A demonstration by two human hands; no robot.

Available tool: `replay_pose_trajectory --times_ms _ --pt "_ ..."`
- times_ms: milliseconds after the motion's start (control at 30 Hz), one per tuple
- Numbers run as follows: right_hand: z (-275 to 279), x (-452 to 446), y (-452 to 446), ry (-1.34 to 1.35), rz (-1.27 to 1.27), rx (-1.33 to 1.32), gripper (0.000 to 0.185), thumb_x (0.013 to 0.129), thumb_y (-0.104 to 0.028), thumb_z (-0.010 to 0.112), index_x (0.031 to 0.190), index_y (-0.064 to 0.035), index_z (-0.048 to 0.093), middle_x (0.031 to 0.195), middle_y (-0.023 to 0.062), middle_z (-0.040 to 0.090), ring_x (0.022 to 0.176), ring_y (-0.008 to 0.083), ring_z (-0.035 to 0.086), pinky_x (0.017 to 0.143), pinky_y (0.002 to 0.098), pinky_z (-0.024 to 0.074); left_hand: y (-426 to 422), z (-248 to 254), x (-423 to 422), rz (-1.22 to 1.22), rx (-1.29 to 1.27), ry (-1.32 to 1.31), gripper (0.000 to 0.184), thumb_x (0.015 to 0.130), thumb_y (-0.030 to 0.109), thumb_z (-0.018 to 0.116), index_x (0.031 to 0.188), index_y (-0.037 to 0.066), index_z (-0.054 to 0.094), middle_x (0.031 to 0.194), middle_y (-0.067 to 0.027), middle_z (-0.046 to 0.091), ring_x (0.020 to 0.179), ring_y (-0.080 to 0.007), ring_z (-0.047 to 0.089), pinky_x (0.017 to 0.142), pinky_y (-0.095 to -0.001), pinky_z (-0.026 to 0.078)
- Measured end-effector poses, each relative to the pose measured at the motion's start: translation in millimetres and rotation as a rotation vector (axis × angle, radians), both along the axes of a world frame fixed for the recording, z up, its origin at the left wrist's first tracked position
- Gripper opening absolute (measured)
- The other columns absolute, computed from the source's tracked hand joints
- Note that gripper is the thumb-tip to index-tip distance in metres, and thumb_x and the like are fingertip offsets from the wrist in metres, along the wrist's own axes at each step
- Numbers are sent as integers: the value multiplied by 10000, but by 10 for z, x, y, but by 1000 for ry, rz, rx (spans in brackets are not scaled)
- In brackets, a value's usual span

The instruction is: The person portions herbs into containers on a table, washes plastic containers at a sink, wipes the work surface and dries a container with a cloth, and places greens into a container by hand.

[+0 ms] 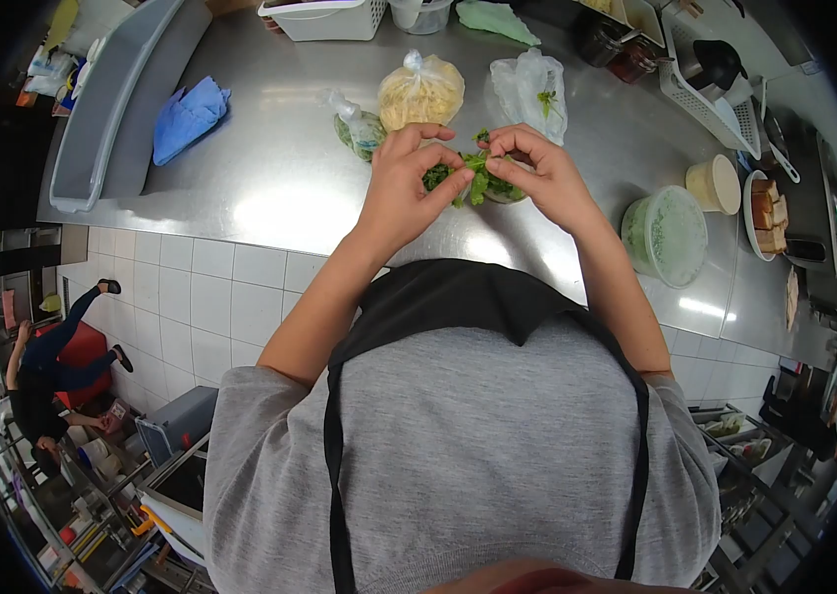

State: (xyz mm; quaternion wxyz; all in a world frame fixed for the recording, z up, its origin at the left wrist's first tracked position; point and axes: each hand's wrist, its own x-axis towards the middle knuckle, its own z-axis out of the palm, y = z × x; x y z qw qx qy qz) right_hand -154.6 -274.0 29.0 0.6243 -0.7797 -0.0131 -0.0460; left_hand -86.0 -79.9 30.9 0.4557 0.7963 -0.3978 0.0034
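My left hand [409, 183] pinches a sprig of leafy green herbs [479, 181] between thumb and fingers. From the other side, my right hand [543, 176] has its thumb and fingertips closed on the same greens. Darker green leaves [435, 177] lie just under my left fingers, and what holds them is mostly hidden. Beyond my hands stands a knotted clear bag of pale yellow shreds [421, 94]. Beside it is a smaller tied bag of greens [359, 132]. A clear plastic bag [529, 94] with a small green sprig lies past my right hand.
On the steel counter [280, 188] are a grey bin [111, 119], a blue cloth [189, 119], a lidded tub [674, 238], a paper tub [713, 185] and a dish of bread [767, 213]. White baskets [324, 22] line the back. Another person [47, 371] is at the far left.
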Motion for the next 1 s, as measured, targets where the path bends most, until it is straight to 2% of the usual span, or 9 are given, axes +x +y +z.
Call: replay_pose_trajectory --times_ms 100,167,300,367,467,567,667,867,1000 --pt "17 11 39 0 2 28 147 820 -143 638 883 -28 573 973 45 553 952 142 530 841 272 405 -39 -59 12 -40 -1 77 147 808 181 651 809 34 644 1101 -93 544 1074 -199 484 944 -320 344" --pt "34 -9 77 141 -34 287 179 823 -167 646 930 -39 581 973 41 552 937 128 536 828 271 416 -52 -102 5 -65 -213 468 119 820 165 638 816 47 656 1104 -74 544 1070 -177 483 942 -323 351" --pt "2 -37 84 110 -21 263 219 822 -186 655 972 -44 583 971 32 546 913 117 538 817 268 425 -37 -136 20 -90 -258 626 122 834 159 624 835 43 663 1111 -60 542 1074 -160 479 943 -318 351" --pt "-49 -23 93 54 -26 193 233 816 -187 660 977 -35 585 968 30 540 914 116 538 825 270 428 -32 -134 21 -130 -365 885 130 842 151 611 856 33 662 1119 -60 541 1080 -150 478 945 -302 342" --pt "-20 -8 123 53 -14 201 208 811 -176 663 942 -34 587 977 27 540 903 116 534 821 268 425 -20 -161 48 -175 -420 1011 132 844 151 606 860 32 661 1139 -69 540 1087 -145 474 955 -295 321" --pt "-85 10 76 9 -9 56 171 810 -156 657 896 -30 582 957 22 539 888 117 530 813 263 423 -10 -145 73 -134 -430 1009 146 837 167 619 854 32 672 1140 -75 512 1040 -133 487 932 -282 343" --pt "-94 -13 30 67 -33 80 146 812 -141 651 863 -29 574 940 17 549 861 115 531 801 258 423 27 -152 112 -94 -453 1028 160 841 176 618 863 25 666 1144 -72 523 1044 -122 484 937 -279 331" --pt "-170 -69 -98 99 -110 148 149 815 -132 649 894 -33 570 951 19 575 846 98 535 781 257 433 86 -183 182 -51 -463 1144 159 841 177 619 875 26 659 1147 -67 539 1037 -121 493 940 -272 322" --pt "-43 -29 -23 33 -157 144 174 806 -129 653 925 -31 572 938 26 581 841 107 549 769 259 439 61 -148 172 -65 -442 1061 160 840 175 619 874 24 658 1144 -66 542 1038 -126 495 936 -274 329"
